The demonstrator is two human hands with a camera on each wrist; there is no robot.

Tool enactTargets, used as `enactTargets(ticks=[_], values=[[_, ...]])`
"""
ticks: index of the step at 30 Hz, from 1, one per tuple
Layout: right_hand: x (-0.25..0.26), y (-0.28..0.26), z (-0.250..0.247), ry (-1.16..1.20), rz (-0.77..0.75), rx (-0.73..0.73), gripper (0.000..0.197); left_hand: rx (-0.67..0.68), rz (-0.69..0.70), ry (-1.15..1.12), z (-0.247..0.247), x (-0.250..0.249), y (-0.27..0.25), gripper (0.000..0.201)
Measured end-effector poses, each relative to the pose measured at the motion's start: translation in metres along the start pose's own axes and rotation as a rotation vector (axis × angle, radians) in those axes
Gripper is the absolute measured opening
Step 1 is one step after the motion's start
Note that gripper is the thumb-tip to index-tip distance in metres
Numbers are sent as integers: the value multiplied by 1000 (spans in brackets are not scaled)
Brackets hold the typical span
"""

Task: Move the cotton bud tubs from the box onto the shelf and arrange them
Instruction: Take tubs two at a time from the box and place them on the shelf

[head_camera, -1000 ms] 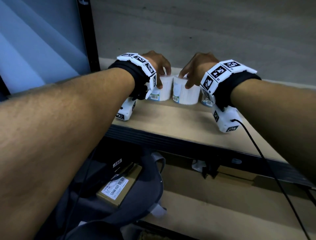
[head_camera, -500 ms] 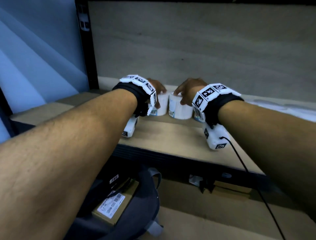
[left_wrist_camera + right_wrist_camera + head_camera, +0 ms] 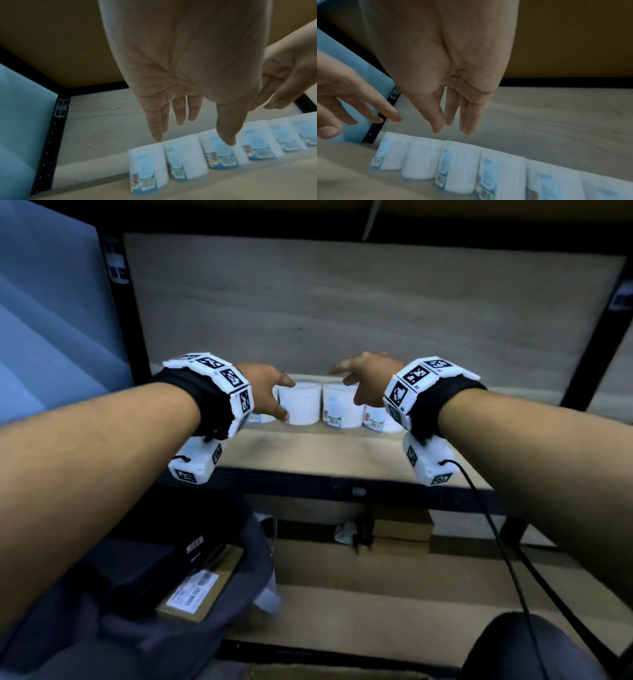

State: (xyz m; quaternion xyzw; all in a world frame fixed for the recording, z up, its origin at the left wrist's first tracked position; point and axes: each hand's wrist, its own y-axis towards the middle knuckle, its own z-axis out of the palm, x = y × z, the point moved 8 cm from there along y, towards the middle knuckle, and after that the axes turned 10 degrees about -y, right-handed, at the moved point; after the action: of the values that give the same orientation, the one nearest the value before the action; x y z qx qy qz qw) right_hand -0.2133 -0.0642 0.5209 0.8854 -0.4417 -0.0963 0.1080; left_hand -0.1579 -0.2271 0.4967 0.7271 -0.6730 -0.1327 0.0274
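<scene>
Several white cotton bud tubs with blue labels stand in a row at the back of the shelf (image 3: 325, 450); two show plainly between my hands (image 3: 301, 405) (image 3: 342, 409). The left wrist view shows the row (image 3: 187, 155) running to the right, and the right wrist view shows the same row (image 3: 460, 166). My left hand (image 3: 281, 398) (image 3: 192, 129) hovers just in front of and above the tubs, fingers straight and holding nothing. My right hand (image 3: 346, 386) (image 3: 453, 129) hovers likewise, fingers spread and empty.
A black upright post (image 3: 120, 313) bounds the shelf on the left, with a pale blue wall (image 3: 51, 337) beyond it. Below the shelf a labelled cardboard box (image 3: 195, 594) lies in a dark bag (image 3: 239, 559). A black cable (image 3: 496, 542) hangs from my right wrist.
Both hands have lifted off the tub tops and drawn back a little, fingers now straightened. The view has tilted up, showing more of the shelf's back panel.
</scene>
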Motion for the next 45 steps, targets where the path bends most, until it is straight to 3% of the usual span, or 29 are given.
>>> enactTargets(ticks=[8,11,18,24,34,45], values=[[-10,-69,8,-67,21,37,63,11,77,-64,13,-52,-50,71],[-13,-93,15,-44,25,54,60,18,121,-92,22,-70,-67,60],[-24,-149,38,-27,67,93,32,119,158,-202,63,-101,-98,28],[-24,-182,79,37,47,200,19,250,233,-238,118,-127,-126,27],[4,-230,214,182,75,451,24,498,236,-131,265,-111,-178,49],[43,-287,380,299,144,699,55,712,40,-158,394,-40,-239,57]])
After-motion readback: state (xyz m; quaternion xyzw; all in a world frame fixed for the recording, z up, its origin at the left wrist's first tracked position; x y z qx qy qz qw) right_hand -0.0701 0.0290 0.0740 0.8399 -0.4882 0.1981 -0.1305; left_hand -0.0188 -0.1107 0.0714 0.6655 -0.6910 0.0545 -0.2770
